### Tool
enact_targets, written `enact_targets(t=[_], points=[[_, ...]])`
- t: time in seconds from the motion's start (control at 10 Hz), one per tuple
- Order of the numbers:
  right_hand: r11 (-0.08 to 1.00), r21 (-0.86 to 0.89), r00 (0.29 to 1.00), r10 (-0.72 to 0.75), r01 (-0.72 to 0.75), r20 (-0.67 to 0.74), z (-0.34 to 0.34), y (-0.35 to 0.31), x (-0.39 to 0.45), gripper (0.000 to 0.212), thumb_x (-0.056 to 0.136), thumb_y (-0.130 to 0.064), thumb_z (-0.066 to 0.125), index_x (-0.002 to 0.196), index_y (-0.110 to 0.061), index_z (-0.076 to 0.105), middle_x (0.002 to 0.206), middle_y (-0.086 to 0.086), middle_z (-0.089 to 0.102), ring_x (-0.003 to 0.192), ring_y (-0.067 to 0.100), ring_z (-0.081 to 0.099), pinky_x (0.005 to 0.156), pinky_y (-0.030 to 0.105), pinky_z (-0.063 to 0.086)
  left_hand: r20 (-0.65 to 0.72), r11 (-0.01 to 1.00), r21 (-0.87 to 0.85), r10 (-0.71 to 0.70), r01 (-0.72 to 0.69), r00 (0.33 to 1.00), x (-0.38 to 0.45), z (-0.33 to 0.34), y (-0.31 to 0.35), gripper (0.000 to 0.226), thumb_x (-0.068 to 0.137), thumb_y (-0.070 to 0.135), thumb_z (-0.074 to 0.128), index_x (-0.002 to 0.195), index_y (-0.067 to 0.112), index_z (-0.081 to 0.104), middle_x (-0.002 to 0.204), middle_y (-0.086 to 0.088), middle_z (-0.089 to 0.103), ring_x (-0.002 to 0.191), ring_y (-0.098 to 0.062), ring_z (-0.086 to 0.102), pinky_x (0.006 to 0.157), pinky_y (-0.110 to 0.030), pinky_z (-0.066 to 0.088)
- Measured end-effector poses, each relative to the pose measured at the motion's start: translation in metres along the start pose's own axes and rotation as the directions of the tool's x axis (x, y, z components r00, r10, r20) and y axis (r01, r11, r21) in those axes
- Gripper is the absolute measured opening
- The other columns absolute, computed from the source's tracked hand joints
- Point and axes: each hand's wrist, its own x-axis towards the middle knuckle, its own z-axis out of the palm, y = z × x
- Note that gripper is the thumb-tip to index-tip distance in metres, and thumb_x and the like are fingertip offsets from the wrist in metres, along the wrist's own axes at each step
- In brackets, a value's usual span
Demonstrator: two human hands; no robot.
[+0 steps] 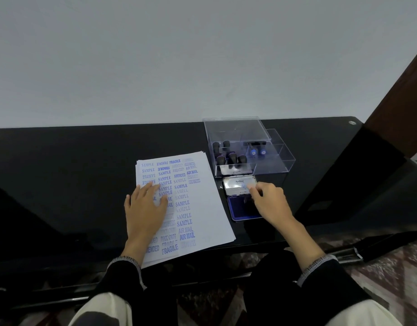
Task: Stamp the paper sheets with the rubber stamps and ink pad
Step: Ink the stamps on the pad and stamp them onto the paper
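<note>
While the left hand (pixel 146 203) lies flat with straight fingers on the paper sheets (pixel 202 208), the right hand (pixel 268 198) is over at the ink pad (pixel 240 208). The ink pad is my landmark — an open tin with a blue cushion and a shiny lid (pixel 238 184) tipped up behind it.

The paper sheets sit just left of the ink pad, nearly touching it. The top sheet is already full of blue words like SAMPLE and FRAGILE. The clear box (pixel 268 165) stands just behind the ink pad, and the rubber stamps (pixel 231 157) stand upright inside it.

The right hand's fingers are curled and seem to pinch something dark over the blue cushion. It may be a stamp, but the hand hides it, so I cannot tell for sure.

The next move is probably a short trip sideways — from the ink pad left to the paper. The right hand is the nearer one. The free white space lies on the sheet's right side, closest to the ink pad, and the sheet's long side runs away from the person.
</note>
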Motion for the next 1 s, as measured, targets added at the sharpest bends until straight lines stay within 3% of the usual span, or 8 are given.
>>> enact_targets(t=[0.2, 0.4, 0.5, 0.7, 0.9, 1.0], points=[[0.941, -0.335, 0.994, -0.082, 0.054, -0.07, 0.004, -0.008, -0.009, 0.04, 0.101, -0.033, 0.038, 0.069, -0.011, 0.047, 0.058, -0.002, 0.049, 0.051, 0.019, 0.045, 0.052, 0.031, 0.031, -0.008, 1.0, -0.004, 0.003, -0.003, 1.0, 0.0, 0.0, -0.001, 0.05, 0.097, 0.045, 0.045, 0.142, 0.023, 0.047, 0.153, 0.003, 0.039, 0.146, -0.019, 0.023, 0.12, -0.046, 0.008], [0.888, -0.452, 0.993, -0.113, 0.082, -0.042, 0.008, -0.011, -0.009, 0.022, 0.101, -0.028, 0.037, 0.084, -0.014, 0.042, 0.067, 0.001, 0.056, 0.057, 0.024, 0.051, 0.053, 0.032, 0.034, -0.015, 1.0, -0.016, 0.006, -0.006, 1.0, 0.0, 0.0, 0.0, 0.049, 0.097, 0.045, 0.046, 0.141, 0.022, 0.048, 0.152, 0.003, 0.04, 0.146, -0.019, 0.024, 0.121, -0.046, 0.008], [0.911, -0.406, 0.993, -0.104, 0.074, -0.052, 0.012, -0.01, -0.009, 0.012, 0.099, -0.025, 0.043, 0.098, -0.014, 0.039, 0.073, 0.004, 0.06, 0.062, 0.025, 0.057, 0.057, 0.035, 0.044, -0.017, 1.0, -0.021, 0.005, -0.005, 1.0, -0.001, 0.0, 0.0, 0.049, 0.097, 0.044, 0.047, 0.141, 0.022, 0.048, 0.152, 0.003, 0.039, 0.146, -0.019, 0.023, 0.121, -0.045, 0.008], [0.932, -0.358, 0.994, -0.09, 0.061, -0.064, 0.013, -0.006, -0.013, 0.018, 0.096, -0.029, 0.052, 0.087, -0.016, 0.044, 0.073, 0.003, 0.061, 0.065, 0.022, 0.059, 0.062, 0.036, 0.049, -0.02, 1.0, -0.024, 0.005, -0.006, 1.0, -0.001, -0.001, 0.0, 0.049, 0.097, 0.044, 0.047, 0.141, 0.022, 0.049, 0.152, 0.003, 0.04, 0.146, -0.019, 0.023, 0.12, -0.045, 0.008], [0.925, -0.372, 0.997, -0.082, 0.072, -0.01, 0.007, -0.012, -0.011, 0.026, 0.093, -0.038, 0.054, 0.085, -0.015, 0.044, 0.073, 0.001, 0.059, 0.066, 0.023, 0.057, 0.059, 0.033, 0.043, -0.019, 1.0, -0.024, 0.001, -0.002, 1.0, -0.001, -0.001, 0.001, 0.049, 0.097, 0.044, 0.047, 0.141, 0.022, 0.048, 0.152, 0.003, 0.039, 0.146, -0.019, 0.023, 0.121, -0.045, 0.008], [0.973, -0.215, 0.995, -0.066, 0.079, 0.068, -0.001, -0.013, -0.009, 0.016, 0.094, -0.028, 0.047, 0.092, -0.014, 0.041, 0.072, 0.001, 0.054, 0.061, 0.02, 0.053, 0.051, 0.032, 0.037, -0.022, 1.0, -0.023, 0.003, -0.003, 1.0, -0.001, -0.001, 0.0, 0.049, 0.097, 0.044, 0.047, 0.141, 0.022, 0.049, 0.152, 0.003, 0.04, 0.146, -0.019, 0.023, 0.121, -0.046, 0.008]])
